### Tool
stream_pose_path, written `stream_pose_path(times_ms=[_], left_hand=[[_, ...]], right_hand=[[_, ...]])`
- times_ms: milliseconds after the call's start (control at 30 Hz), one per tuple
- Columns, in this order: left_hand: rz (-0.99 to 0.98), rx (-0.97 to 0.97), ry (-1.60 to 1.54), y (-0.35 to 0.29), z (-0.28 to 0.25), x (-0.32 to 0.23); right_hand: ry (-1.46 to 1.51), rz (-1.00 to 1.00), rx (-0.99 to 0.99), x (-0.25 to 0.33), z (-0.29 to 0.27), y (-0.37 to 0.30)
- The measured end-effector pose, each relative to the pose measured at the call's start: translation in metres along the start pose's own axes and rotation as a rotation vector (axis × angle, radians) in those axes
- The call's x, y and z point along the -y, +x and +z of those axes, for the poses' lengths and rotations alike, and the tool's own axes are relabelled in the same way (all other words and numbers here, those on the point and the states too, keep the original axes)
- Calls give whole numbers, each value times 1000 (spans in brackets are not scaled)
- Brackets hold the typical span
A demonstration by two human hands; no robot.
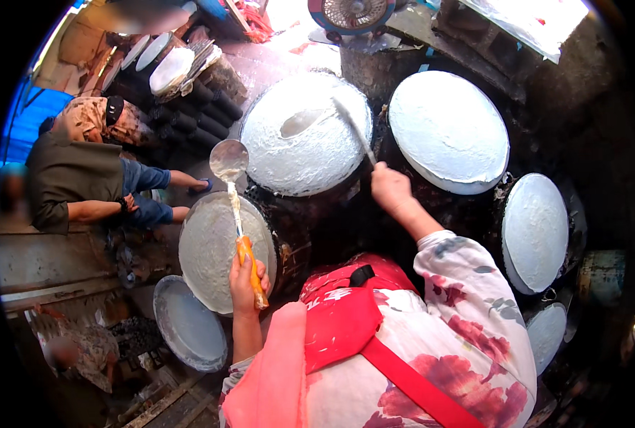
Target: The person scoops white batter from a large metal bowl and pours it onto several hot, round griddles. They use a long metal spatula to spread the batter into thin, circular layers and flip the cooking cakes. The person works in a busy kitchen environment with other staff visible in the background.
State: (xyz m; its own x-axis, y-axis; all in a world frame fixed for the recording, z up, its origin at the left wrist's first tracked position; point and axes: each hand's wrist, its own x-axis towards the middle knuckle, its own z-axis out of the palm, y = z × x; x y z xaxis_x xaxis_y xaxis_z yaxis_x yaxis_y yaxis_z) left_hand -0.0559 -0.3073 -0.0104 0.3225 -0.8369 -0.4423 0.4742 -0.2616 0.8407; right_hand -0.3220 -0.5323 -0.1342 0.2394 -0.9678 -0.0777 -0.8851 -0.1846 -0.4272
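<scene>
Pans (pixel 449 128) in a rough arc, left round to right
Stick (pixel 358 135) over the right side of the front pan (pixel 296 160), ladle (pixel 243 246) over the near-left pan (pixel 207 257), fan (pixel 353 11) behind, somebody (pixel 82 178) off to the far left.

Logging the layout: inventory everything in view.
Ladle: 1, silver and orange, centre left
Stick tool: 1, pale, over centre round
White-coated rounds: 4, white, centre to lower right
Cream mixture: 1 vesselful, cream, centre left
Round pan: 1, pale grey, lower left
Black cylinders: several, black, upper left
Fan: 1, blue and red, top
Other people: at least two, mixed colours, left
Dim clutter: uncounted, mixed, mostly left
Red apron: 1, red, lower centre
Pink cloth: 1, pink, lower centre
Left hand: 1, bare, on ladle
Right hand: 1, bare, on tool
</scene>
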Motion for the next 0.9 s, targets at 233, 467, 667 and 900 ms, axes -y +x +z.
stream_pose_path(times_ms=[233, 467, 667, 900], left_hand=[[-41, 71, -60, 1, 7, -9], [-116, 68, -66, 6, 7, -9], [-113, 25, -28, 2, 12, -18], [-100, -23, 45, 7, 14, -15]], right_hand=[[43, -14, -84, 10, -25, 24], [-71, -348, 202, 48, -22, 10], [-26, -208, 57, 13, -24, 75], [-162, -458, 184, 46, -45, 73]])
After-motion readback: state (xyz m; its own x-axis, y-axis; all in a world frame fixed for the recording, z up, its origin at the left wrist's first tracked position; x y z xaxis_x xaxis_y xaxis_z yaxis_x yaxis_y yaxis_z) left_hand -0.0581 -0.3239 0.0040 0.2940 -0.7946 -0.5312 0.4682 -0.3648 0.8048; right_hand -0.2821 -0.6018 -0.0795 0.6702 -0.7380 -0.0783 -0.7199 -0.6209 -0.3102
